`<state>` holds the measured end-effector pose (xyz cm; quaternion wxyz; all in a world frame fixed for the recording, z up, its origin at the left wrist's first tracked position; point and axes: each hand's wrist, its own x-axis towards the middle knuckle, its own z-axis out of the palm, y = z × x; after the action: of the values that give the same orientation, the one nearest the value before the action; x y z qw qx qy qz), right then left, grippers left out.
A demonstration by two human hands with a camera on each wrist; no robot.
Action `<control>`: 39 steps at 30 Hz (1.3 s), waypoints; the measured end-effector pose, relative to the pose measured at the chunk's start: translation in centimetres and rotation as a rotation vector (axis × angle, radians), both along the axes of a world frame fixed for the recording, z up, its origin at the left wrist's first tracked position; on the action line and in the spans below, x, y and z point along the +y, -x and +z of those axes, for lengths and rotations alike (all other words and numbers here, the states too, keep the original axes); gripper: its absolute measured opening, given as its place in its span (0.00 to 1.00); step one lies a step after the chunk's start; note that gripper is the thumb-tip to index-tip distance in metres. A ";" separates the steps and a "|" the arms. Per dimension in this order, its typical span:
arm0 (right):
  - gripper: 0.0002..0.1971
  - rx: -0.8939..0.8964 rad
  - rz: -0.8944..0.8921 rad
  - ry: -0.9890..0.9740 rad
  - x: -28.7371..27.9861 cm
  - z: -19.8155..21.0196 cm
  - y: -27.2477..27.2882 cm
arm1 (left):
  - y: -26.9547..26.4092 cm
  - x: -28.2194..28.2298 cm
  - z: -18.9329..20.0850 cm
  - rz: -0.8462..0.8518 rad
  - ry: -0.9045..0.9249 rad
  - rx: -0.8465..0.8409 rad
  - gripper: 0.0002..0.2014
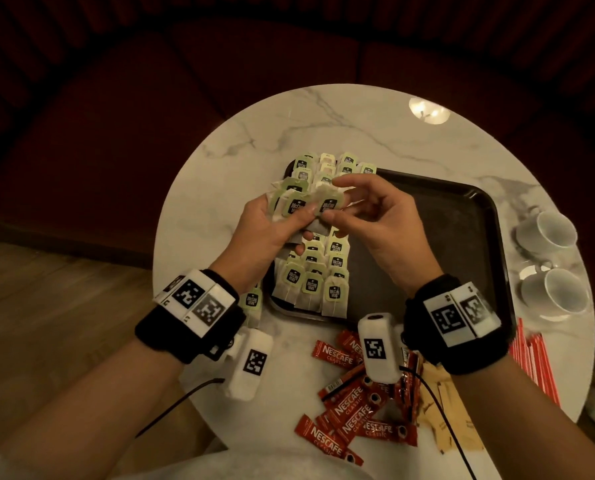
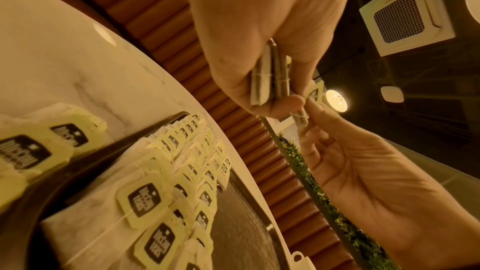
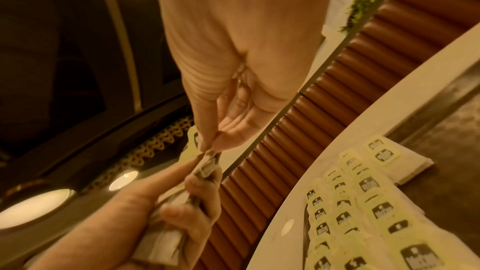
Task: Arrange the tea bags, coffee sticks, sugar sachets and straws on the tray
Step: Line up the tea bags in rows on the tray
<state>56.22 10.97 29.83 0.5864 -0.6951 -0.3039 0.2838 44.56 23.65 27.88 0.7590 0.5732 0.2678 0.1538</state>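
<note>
Above the left end of the black tray (image 1: 462, 216), my left hand (image 1: 289, 218) grips a bunch of green-tagged tea bags (image 1: 291, 202), seen edge-on as the tea bag stack (image 2: 270, 77) in the left wrist view. My right hand (image 1: 331, 201) pinches one tea bag (image 1: 327, 204) at the bunch's right edge between thumb and forefinger; the same pinched bag (image 2: 301, 119) shows under the left hand (image 2: 259, 59). Rows of tea bags (image 1: 311, 278) lie overlapped on the tray's left part. Red coffee sticks (image 1: 355, 407), brown sugar sachets (image 1: 441, 414) and red-striped straws (image 1: 535, 365) lie on the table near me.
The round marble table (image 1: 254, 133) stands before a dark red bench. Two white cups (image 1: 548, 233) on saucers sit at its right edge. One loose tea bag (image 1: 253, 301) lies off the tray's near left corner. The tray's right part is bare.
</note>
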 end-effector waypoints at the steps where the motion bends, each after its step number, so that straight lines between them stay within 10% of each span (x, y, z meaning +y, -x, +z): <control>1: 0.20 -0.033 -0.012 0.026 0.0 0.0 0.1 | 0.0 -0.1 0.1 0.002 0.019 0.001 0.06; 34: 0.07 0.280 0.043 -0.077 -0.3 -0.6 -0.2 | -0.2 0.0 0.4 -0.008 0.112 -0.030 0.18; 39: 0.06 0.244 0.026 -0.020 -0.3 -0.6 -0.3 | -0.3 -0.2 0.1 0.045 -0.002 0.030 0.04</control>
<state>56.51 10.70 29.20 0.6223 -0.6454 -0.2420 0.3709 44.89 23.50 28.02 0.7508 0.5700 0.2916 0.1624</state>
